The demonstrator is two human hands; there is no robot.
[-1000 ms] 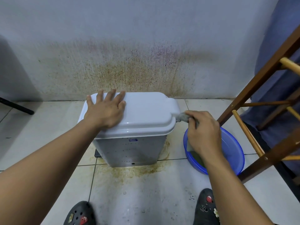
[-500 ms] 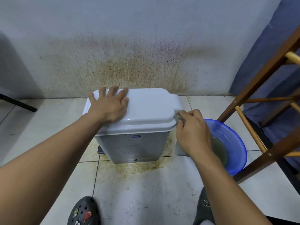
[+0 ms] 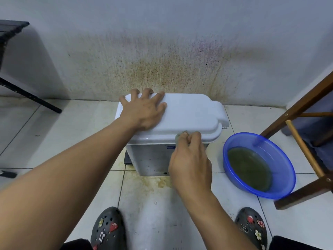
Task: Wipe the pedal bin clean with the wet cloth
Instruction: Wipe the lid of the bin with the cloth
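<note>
Right grip (image 3: 191, 163) tight on wet cloth (image 3: 178, 137) at pedal bin (image 3: 149, 159), left grip (image 3: 142, 110) flat on lid (image 3: 191, 112); blue label (image 3: 170, 147), possibly brand, unreadable.

Taking the grip of the right hand (image 3: 191, 165) as our mark, we see a pale wall (image 3: 180, 24) rising beyond it. The wall is speckled brown and purplish, most thickly near the floor. The floor (image 3: 54, 141) is of white tiles with thin dark joints. Just below the grip we see a yellowish-brown stain (image 3: 155, 181) spread on them. Near the grip on its right sits a blue basin (image 3: 277, 152) of murky greenish water. Farther right stands a wooden frame (image 3: 299, 105) with paler rungs, and dark blue-grey cloth (image 3: 320, 98) behind it. Well to the left a black slanting leg (image 3: 32, 96) meets the tiles. The light is soft and even.
</note>
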